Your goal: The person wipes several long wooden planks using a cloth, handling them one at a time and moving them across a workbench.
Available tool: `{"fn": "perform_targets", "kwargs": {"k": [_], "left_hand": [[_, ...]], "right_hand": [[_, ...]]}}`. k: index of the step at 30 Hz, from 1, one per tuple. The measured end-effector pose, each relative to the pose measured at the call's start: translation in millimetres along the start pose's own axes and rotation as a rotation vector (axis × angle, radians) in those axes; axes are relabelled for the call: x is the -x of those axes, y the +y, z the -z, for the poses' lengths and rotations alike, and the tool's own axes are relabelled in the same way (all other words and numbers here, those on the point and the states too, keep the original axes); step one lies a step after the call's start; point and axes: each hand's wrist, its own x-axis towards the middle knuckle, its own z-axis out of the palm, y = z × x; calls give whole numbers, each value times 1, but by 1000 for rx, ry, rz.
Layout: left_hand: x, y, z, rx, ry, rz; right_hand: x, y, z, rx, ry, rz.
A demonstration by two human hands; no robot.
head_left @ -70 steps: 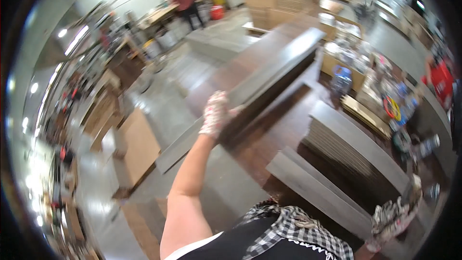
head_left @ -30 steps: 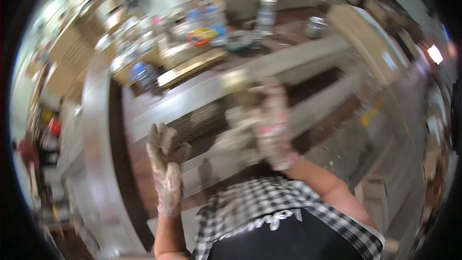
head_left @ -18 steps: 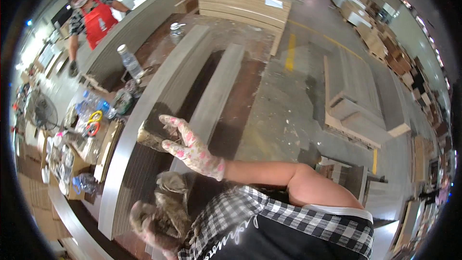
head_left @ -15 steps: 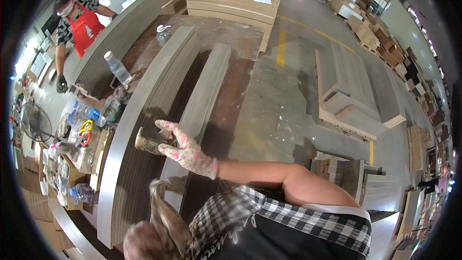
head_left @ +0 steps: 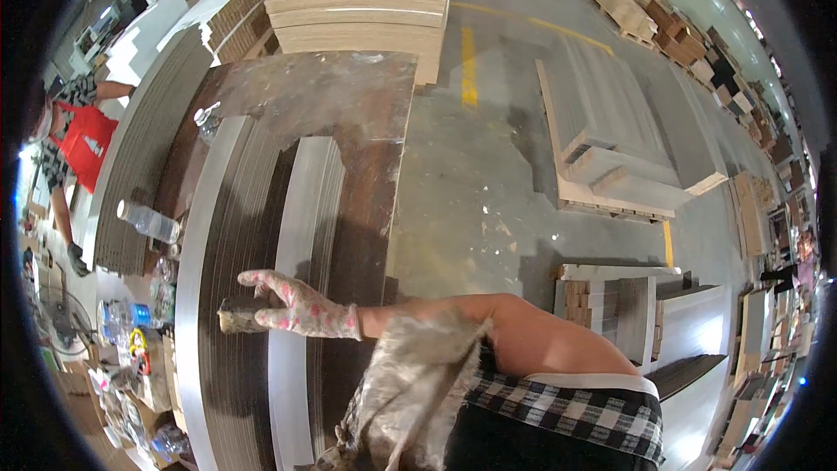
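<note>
My right hand [head_left: 305, 307], in a white glove with pink flowers, reaches leftward over two long stacks of boards. Its thumb and fingers grip a small worn brown block [head_left: 240, 317], whose exact kind I cannot make out. The block is over the striped edges of the left board stack [head_left: 202, 235]. Under the hand and wrist runs the narrower grey board stack [head_left: 296, 227]. A dirty grey rag [head_left: 418, 375], blurred, hangs in front of my checked clothing below the right forearm. My left hand is around the rag at the lower edge, its fingers hidden.
The stacks lie on a brown worktable [head_left: 370, 109]. At left are a clear bottle [head_left: 150, 222], yellow-handled scissors [head_left: 139, 351] and more bottles. A co-worker in a red apron [head_left: 85, 144] stands beyond another board stack [head_left: 148, 148]. A loaded pallet [head_left: 623, 139] is at right.
The view has turned, so the stacks appear further left and more upright. The rag has swung from the lower left up and right across my body. My right hand keeps its grip.
</note>
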Motion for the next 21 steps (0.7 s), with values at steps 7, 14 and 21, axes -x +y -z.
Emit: {"fn": "perform_targets", "kwargs": {"k": [7, 14, 21], "left_hand": [[-24, 7, -14, -61, 18, -16], [-43, 5, -17, -116, 44, -41], [-46, 2, -14, -153, 93, -65]], "right_hand": [[-1, 4, 6, -61, -121, -38], [-5, 9, 11, -144, -132, -58], [-6, 6, 14, -138, -147, -58]]}}
